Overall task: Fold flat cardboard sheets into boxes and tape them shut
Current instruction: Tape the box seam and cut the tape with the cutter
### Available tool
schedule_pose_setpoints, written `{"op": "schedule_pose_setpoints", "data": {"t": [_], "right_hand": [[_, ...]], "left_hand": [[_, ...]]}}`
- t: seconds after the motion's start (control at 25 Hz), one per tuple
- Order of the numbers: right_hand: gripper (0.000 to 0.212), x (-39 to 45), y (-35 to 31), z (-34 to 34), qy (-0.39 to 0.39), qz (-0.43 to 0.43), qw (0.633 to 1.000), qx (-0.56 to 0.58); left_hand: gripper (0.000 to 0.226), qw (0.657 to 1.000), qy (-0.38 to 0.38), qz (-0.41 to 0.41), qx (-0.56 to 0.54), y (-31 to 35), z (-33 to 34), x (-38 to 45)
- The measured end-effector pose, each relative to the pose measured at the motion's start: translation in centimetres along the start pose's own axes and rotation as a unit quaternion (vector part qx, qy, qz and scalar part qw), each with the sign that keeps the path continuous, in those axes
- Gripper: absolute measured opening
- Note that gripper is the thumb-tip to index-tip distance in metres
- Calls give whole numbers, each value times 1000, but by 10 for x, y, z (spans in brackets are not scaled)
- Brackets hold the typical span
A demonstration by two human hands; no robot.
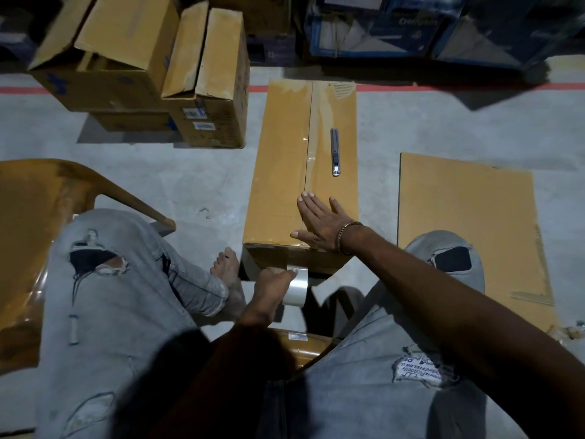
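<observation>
Your box [285,172] stands folded on the floor before your chair, tape already along its top seam; your right hand [319,224] presses flat on its near end; your left hand [272,288] grips the tape roll [297,288] against its near face, so cutting and the flat sheet [468,229] right of it likely remain.

Closed box [285,172], seam taped (apparently), floor

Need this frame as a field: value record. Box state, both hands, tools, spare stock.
box: cardboard box on the floor, top flaps closed, clear tape along the centre seam
right hand: right hand flat on the box top at the near end
left hand: left hand holds the tape roll at the box's near face
cutter: utility knife lying on the box top
spare stock: flat cardboard sheet on the floor, right of the box
</observation>
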State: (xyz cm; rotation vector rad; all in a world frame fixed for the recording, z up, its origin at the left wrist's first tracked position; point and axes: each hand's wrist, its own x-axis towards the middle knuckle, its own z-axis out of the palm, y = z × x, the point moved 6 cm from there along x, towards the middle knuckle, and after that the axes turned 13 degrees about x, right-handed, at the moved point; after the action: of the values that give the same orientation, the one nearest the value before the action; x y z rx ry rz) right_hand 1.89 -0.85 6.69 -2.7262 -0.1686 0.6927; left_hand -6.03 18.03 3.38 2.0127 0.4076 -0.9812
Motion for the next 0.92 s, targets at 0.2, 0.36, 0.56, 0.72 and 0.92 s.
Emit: {"op": "schedule_pose_setpoints", "data": {"t": [0.2,0.36,0.56,0.72,0.92], "right_hand": [[54,1,25,-77,146,67,930,331],[44,14,88,-99,334,229,869,284],[45,46,83,-107,345,249,875,232],[32,50,84,-109,332,281,871,229],[51,40,80,-103,253,324,856,314]], "left_hand": [[28,999,8,24,-25,2,-1,10],[13,999,-6,24,-42,-1,2,14],[8,998,17,25,-49,-6,0,20],[11,998,16,43,-38,-2,-2,15],[8,997,26,53,-42,0,-3,10]]}}
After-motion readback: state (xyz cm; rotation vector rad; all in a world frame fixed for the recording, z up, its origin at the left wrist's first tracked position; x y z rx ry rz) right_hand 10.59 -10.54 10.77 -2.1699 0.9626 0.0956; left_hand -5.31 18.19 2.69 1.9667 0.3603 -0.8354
